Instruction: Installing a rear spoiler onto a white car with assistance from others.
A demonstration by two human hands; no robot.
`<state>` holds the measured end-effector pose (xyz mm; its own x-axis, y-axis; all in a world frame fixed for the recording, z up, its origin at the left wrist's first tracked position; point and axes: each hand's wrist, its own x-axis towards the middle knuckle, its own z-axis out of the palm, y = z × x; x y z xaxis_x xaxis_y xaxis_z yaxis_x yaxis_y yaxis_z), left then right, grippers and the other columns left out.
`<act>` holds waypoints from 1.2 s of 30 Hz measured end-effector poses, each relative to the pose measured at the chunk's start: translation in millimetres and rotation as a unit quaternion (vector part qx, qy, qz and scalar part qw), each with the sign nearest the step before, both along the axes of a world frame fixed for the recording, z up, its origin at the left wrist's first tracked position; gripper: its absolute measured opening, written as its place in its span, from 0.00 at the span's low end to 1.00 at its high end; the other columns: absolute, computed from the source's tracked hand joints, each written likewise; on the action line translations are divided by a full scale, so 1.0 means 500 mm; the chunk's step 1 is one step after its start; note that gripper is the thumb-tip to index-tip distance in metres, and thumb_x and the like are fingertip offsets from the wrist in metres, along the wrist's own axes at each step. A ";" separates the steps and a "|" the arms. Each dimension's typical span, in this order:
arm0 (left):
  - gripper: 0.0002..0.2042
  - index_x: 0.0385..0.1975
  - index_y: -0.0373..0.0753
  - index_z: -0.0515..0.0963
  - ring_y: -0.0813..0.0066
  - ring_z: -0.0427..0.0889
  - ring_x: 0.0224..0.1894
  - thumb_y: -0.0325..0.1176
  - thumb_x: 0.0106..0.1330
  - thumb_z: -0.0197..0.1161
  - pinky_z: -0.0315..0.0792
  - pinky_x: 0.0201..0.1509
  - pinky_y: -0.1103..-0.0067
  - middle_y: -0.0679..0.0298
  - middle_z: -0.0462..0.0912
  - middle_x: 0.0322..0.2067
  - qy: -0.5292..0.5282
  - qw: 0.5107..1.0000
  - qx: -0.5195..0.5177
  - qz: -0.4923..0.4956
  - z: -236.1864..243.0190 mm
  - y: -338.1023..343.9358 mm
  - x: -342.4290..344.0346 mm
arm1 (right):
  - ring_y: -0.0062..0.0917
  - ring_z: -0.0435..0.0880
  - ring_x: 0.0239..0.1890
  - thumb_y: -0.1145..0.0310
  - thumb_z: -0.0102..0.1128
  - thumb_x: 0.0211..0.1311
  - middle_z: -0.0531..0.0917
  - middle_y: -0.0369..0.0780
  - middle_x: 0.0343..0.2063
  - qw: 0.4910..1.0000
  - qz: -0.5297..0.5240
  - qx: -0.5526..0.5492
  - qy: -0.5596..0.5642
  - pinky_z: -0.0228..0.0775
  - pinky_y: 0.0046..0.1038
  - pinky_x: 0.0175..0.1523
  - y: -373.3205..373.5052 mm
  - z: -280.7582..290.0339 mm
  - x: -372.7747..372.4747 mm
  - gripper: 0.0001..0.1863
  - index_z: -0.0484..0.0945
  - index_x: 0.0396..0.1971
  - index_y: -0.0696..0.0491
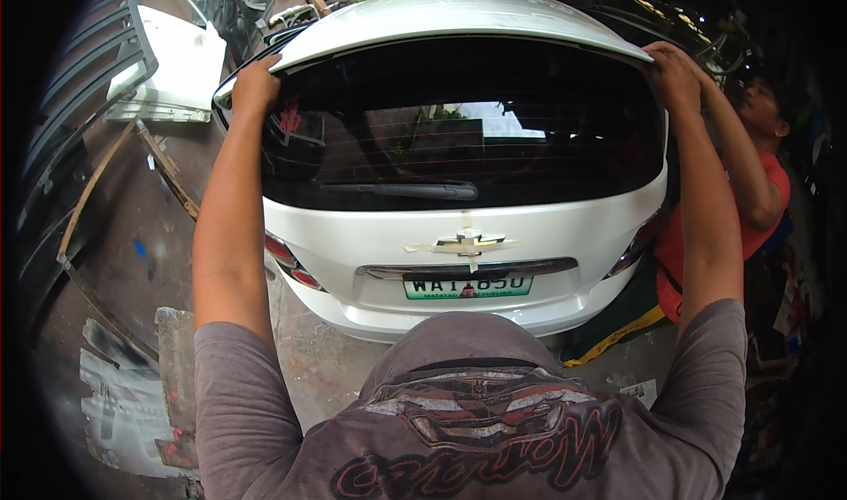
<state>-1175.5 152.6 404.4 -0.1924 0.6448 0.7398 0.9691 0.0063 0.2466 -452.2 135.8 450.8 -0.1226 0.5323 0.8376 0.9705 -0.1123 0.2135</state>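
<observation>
Both my arms reach forward and wide to a white roof spoiler (512, 19) above the dark rear window (353, 152) of a white hatchback (344, 227). My left hand (257, 85) is closed around the spoiler's left end, its fingertips partly hidden. At the right end, my right hand (676, 80) grips the spoiler in the same way. A co-worker (759, 178) in a red top stands on the right, one arm raised to that corner beside my hand. A rear wiper (406, 190) lies across the lower glass. Strips of tape cross the emblem (468, 242) below it.
White and grey panels, including a white door-like panel (168, 63), stand on the left beside a dark slatted part (97, 50). Thin wooden strips (93, 187) and a paint-marked sheet (119, 412) lie on the floor. A green and yellow piece (618, 334) lies low right.
</observation>
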 end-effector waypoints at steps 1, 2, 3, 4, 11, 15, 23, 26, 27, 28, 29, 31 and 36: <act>0.24 0.59 0.57 0.82 0.49 0.82 0.58 0.30 0.62 0.59 0.75 0.63 0.62 0.52 0.84 0.55 0.002 1.000 0.003 -0.001 0.000 0.000 0.004 | 0.37 0.83 0.58 0.62 0.55 0.68 0.86 0.40 0.51 1.000 -0.001 -0.003 0.004 0.76 0.39 0.60 -0.001 0.000 0.002 0.17 0.84 0.53 0.42; 0.24 0.59 0.57 0.82 0.49 0.82 0.58 0.30 0.62 0.60 0.75 0.63 0.62 0.51 0.84 0.54 0.003 1.000 0.006 0.001 -0.001 0.001 -0.001 | 0.37 0.83 0.57 0.62 0.55 0.68 0.86 0.40 0.51 1.000 0.000 -0.005 0.007 0.76 0.39 0.59 0.000 0.002 -0.004 0.17 0.84 0.53 0.42; 0.24 0.59 0.57 0.82 0.49 0.82 0.58 0.30 0.62 0.60 0.75 0.63 0.62 0.51 0.84 0.54 0.003 1.000 0.008 0.000 -0.002 0.002 -0.006 | 0.37 0.83 0.57 0.62 0.55 0.68 0.86 0.40 0.51 1.000 -0.001 -0.004 0.007 0.76 0.39 0.59 0.000 0.002 -0.009 0.17 0.84 0.53 0.42; 0.24 0.59 0.57 0.82 0.49 0.82 0.58 0.30 0.62 0.61 0.75 0.63 0.62 0.52 0.84 0.55 0.013 1.000 0.005 0.005 -0.005 0.001 -0.011 | 0.36 0.83 0.56 0.63 0.55 0.67 0.86 0.40 0.51 1.000 0.005 -0.004 0.001 0.76 0.38 0.59 -0.001 0.000 -0.015 0.17 0.84 0.54 0.43; 0.24 0.60 0.58 0.82 0.50 0.82 0.58 0.31 0.62 0.63 0.75 0.62 0.62 0.52 0.84 0.55 0.009 1.000 0.003 0.005 0.002 0.010 -0.007 | 0.36 0.84 0.55 0.62 0.56 0.68 0.87 0.40 0.49 1.000 0.003 0.013 -0.008 0.77 0.40 0.57 -0.010 0.004 -0.009 0.16 0.85 0.52 0.41; 0.24 0.59 0.57 0.82 0.49 0.82 0.58 0.32 0.62 0.64 0.75 0.62 0.61 0.51 0.84 0.54 0.012 1.000 -0.006 0.015 0.001 0.006 -0.003 | 0.36 0.84 0.55 0.61 0.55 0.68 0.87 0.40 0.49 1.000 0.014 -0.001 -0.011 0.76 0.39 0.58 -0.009 0.004 -0.011 0.16 0.85 0.52 0.43; 0.22 0.58 0.58 0.83 0.48 0.83 0.55 0.34 0.62 0.64 0.76 0.59 0.61 0.50 0.85 0.52 0.032 0.999 -0.004 -0.007 0.017 0.008 0.019 | 0.32 0.84 0.56 0.62 0.55 0.69 0.87 0.37 0.50 0.998 0.036 -0.008 -0.047 0.75 0.35 0.59 0.015 0.021 0.059 0.17 0.85 0.53 0.46; 0.21 0.57 0.59 0.83 0.47 0.83 0.53 0.37 0.64 0.62 0.76 0.58 0.60 0.50 0.85 0.49 0.046 0.999 -0.003 -0.021 0.019 0.015 0.016 | 0.30 0.84 0.55 0.59 0.57 0.69 0.87 0.34 0.51 0.996 0.074 -0.022 -0.041 0.76 0.33 0.58 0.026 0.027 0.081 0.17 0.85 0.53 0.46; 0.21 0.57 0.59 0.83 0.47 0.83 0.54 0.37 0.64 0.62 0.76 0.59 0.60 0.51 0.86 0.49 0.048 0.999 0.000 -0.018 0.017 0.020 0.013 | 0.30 0.85 0.55 0.58 0.58 0.69 0.87 0.33 0.51 0.996 0.072 -0.027 -0.038 0.76 0.33 0.58 0.030 0.030 0.082 0.17 0.85 0.53 0.46; 0.20 0.57 0.59 0.83 0.47 0.83 0.54 0.37 0.64 0.61 0.76 0.59 0.60 0.51 0.86 0.49 0.049 0.999 0.003 -0.015 0.017 0.024 0.010 | 0.30 0.85 0.55 0.57 0.59 0.68 0.87 0.33 0.51 0.997 0.068 -0.030 -0.034 0.76 0.33 0.58 0.032 0.030 0.085 0.17 0.85 0.53 0.46; 0.20 0.57 0.59 0.83 0.47 0.83 0.54 0.37 0.64 0.61 0.76 0.59 0.60 0.51 0.86 0.49 0.051 0.999 0.001 -0.017 0.014 0.030 -0.001 | 0.31 0.85 0.54 0.57 0.59 0.69 0.87 0.33 0.51 0.997 0.059 -0.021 -0.044 0.77 0.33 0.56 0.040 0.024 0.075 0.17 0.85 0.54 0.44; 0.21 0.58 0.60 0.82 0.48 0.83 0.54 0.38 0.64 0.62 0.76 0.59 0.60 0.53 0.86 0.51 0.046 0.999 -0.006 0.012 0.008 0.030 -0.034 | 0.32 0.84 0.55 0.61 0.60 0.68 0.87 0.35 0.51 0.998 0.041 -0.017 -0.043 0.76 0.33 0.58 0.044 0.020 0.035 0.17 0.85 0.53 0.48; 0.21 0.58 0.60 0.82 0.48 0.83 0.55 0.38 0.65 0.63 0.76 0.61 0.60 0.53 0.85 0.52 0.032 0.999 -0.025 0.020 0.014 0.024 -0.027 | 0.34 0.84 0.56 0.65 0.62 0.67 0.86 0.37 0.52 0.998 0.027 -0.050 0.006 0.75 0.33 0.58 0.017 0.026 0.004 0.16 0.84 0.53 0.50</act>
<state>-1188.9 164.6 411.2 -0.1718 0.6743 0.7182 0.9817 0.0564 0.1818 -450.4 144.5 463.7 -0.1444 0.6057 0.7825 0.9769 -0.0385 0.2100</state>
